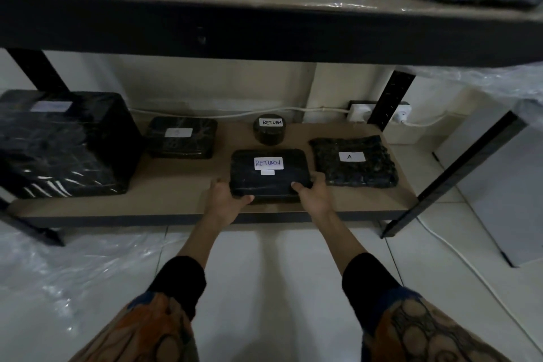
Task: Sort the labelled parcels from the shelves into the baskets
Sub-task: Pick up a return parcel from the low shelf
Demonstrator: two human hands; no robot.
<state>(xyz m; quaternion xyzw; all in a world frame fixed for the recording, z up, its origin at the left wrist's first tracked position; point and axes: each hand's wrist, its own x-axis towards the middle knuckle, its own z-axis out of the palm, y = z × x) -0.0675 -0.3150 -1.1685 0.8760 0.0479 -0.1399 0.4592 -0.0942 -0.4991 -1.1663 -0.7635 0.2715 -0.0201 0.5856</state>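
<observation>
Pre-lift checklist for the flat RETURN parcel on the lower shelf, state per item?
1. Left hand grips the flat RETURN parcel at its near-left corner: ok.
2. Right hand grips its near-right corner: ok.
3. Label faces up, reads RETURN: ok.
4. Round RETURN parcel behind stands apart: ok.
5. Gap to the A parcel on the right: cannot tell.
6. Target basket in view: not ok.

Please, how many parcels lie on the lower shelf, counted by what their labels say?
RETURN: 2 (rectangular parcel, gripped by left hand and right hand; round parcel)
A: 1 (flat parcel)
Label unreadable: 2 (large parcel; small parcel)
Total: 5
</observation>
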